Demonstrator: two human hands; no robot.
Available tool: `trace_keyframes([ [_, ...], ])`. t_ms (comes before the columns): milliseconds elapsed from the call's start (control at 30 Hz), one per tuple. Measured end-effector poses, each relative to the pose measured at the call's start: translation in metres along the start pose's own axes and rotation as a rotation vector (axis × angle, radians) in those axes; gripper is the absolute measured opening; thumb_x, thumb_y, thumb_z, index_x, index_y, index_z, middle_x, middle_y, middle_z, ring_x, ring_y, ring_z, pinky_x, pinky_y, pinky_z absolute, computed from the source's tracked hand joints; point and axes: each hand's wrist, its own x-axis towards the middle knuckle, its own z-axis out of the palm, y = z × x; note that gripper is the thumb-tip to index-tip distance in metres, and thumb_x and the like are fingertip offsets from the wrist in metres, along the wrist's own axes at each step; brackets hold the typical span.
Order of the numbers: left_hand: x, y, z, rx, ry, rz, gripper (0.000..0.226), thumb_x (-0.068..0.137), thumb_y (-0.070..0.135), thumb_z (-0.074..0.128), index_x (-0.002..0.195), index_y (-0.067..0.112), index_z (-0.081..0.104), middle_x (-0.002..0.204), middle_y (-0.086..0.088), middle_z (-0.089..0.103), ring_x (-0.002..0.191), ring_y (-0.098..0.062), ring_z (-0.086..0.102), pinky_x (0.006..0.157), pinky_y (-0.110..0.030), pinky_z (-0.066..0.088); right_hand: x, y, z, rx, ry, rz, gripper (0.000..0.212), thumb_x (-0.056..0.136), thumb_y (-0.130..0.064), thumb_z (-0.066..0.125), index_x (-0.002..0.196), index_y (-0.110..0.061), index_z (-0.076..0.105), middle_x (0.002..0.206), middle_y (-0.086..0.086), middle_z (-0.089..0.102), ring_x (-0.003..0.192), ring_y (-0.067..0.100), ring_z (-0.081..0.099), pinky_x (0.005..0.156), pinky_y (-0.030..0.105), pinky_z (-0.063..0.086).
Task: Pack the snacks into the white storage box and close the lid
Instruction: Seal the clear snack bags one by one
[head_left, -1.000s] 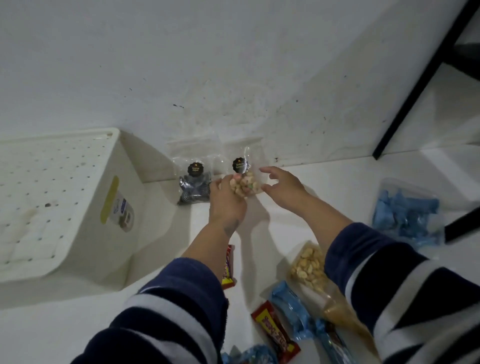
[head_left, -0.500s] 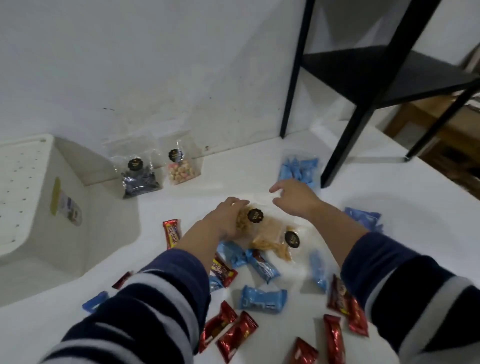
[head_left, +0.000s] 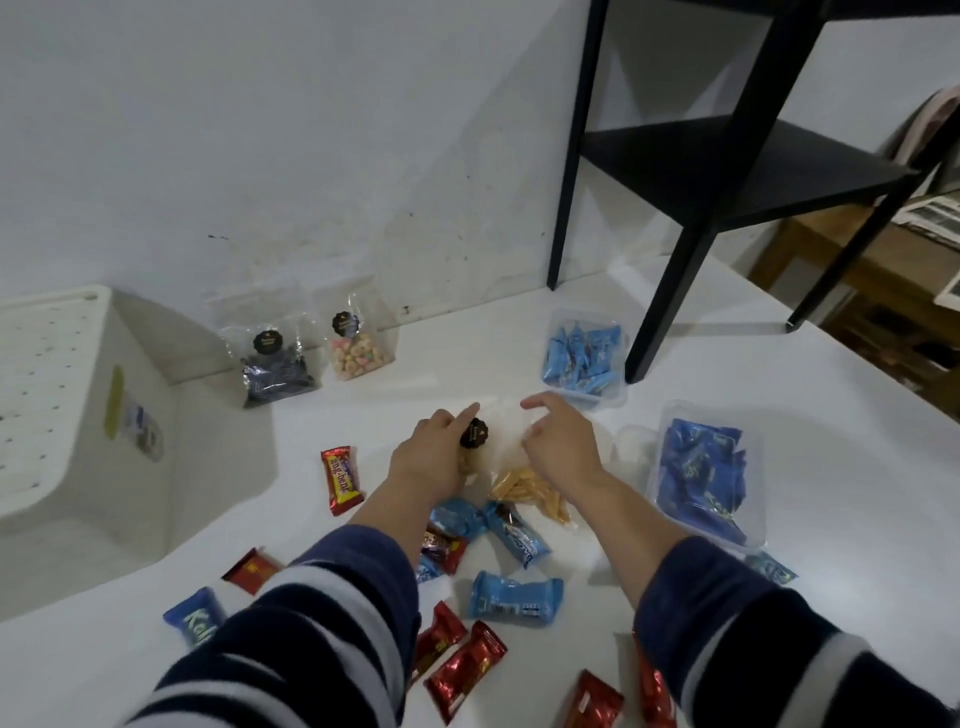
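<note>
The white storage box (head_left: 208, 467) stands at the left with its dotted lid (head_left: 36, 374) lying on top. My left hand (head_left: 431, 460) is closed around a clear snack bag with a black round sticker (head_left: 474, 434) in the middle of the white surface. Close beside it, my right hand (head_left: 563, 449) curls its fingers onto the clear top of a bag of yellow stick snacks (head_left: 530, 493). Two more sticker bags lean on the wall: a dark one (head_left: 275, 374) and one with pastel balls (head_left: 358, 353).
Loose snacks lie around my arms: a red-yellow bar (head_left: 340, 480), blue packs (head_left: 514, 595), red wrappers (head_left: 462, 670). Two clear tubs of blue candies (head_left: 584, 358) (head_left: 701, 478) sit on the right. A black shelf's leg (head_left: 670, 291) stands behind them.
My hands let go of the pastel-ball bag at the wall and came back to the two bags in the middle. My view swung right, away from the box.
</note>
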Motion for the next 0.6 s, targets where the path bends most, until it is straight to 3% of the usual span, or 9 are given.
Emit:
trace_keyframes([
  [67, -0.015, -0.01, 0.001, -0.071, 0.072, -0.066, 0.086, 0.084, 0.024, 0.061, 0.15, 0.039, 0.008, 0.137, -0.001, 0.038, 0.125, -0.022, 0.04, 0.093, -0.039, 0.048, 0.001, -0.017, 0.003, -0.029, -0.027, -0.072, 0.041, 0.085, 0.007, 0.047, 0.109, -0.024, 0.055, 0.07, -0.003, 0.057, 0.059, 0.01, 0.052, 0.051, 0.02, 0.042],
  [233, -0.056, -0.03, 0.017, -0.275, 0.275, -0.213, 0.09, 0.083, 0.039, 0.063, 0.15, 0.038, 0.003, 0.132, 0.0, 0.037, 0.114, -0.023, 0.05, 0.079, -0.036, 0.053, 0.001, -0.05, 0.024, -0.155, -0.105, -0.253, 0.031, 0.088, 0.001, 0.056, 0.107, -0.024, 0.059, 0.088, -0.003, 0.064, 0.069, 0.009, 0.053, 0.051, 0.017, 0.036],
  [300, -0.068, -0.036, 0.024, -0.378, 0.322, -0.254, 0.094, 0.082, 0.039, 0.066, 0.15, 0.037, 0.001, 0.134, 0.0, 0.033, 0.112, -0.022, 0.053, 0.082, -0.038, 0.055, 0.001, -0.062, 0.034, -0.193, -0.132, -0.308, 0.029, 0.089, 0.0, 0.057, 0.104, -0.024, 0.06, 0.088, -0.005, 0.063, 0.066, 0.005, 0.051, 0.052, 0.018, 0.037],
  [433, -0.081, -0.044, 0.036, -0.412, 0.344, -0.293, 0.103, 0.08, 0.044, 0.069, 0.15, 0.037, -0.006, 0.149, -0.003, 0.02, 0.116, -0.025, 0.054, 0.082, -0.039, 0.056, 0.002, -0.072, 0.048, -0.261, -0.177, -0.359, 0.029, 0.088, 0.001, 0.054, 0.096, -0.026, 0.062, 0.089, -0.006, 0.063, 0.067, 0.007, 0.053, 0.055, 0.021, 0.044],
  [600, -0.082, -0.049, 0.04, -0.335, 0.332, -0.26, 0.105, 0.078, 0.047, 0.071, 0.151, 0.036, -0.004, 0.147, -0.001, 0.022, 0.116, -0.022, 0.053, 0.076, -0.034, 0.054, 0.005, -0.061, 0.052, -0.23, -0.134, -0.357, 0.019, 0.09, -0.008, 0.057, 0.102, -0.02, 0.066, 0.093, -0.002, 0.064, 0.071, 0.011, 0.054, 0.058, 0.019, 0.042],
])
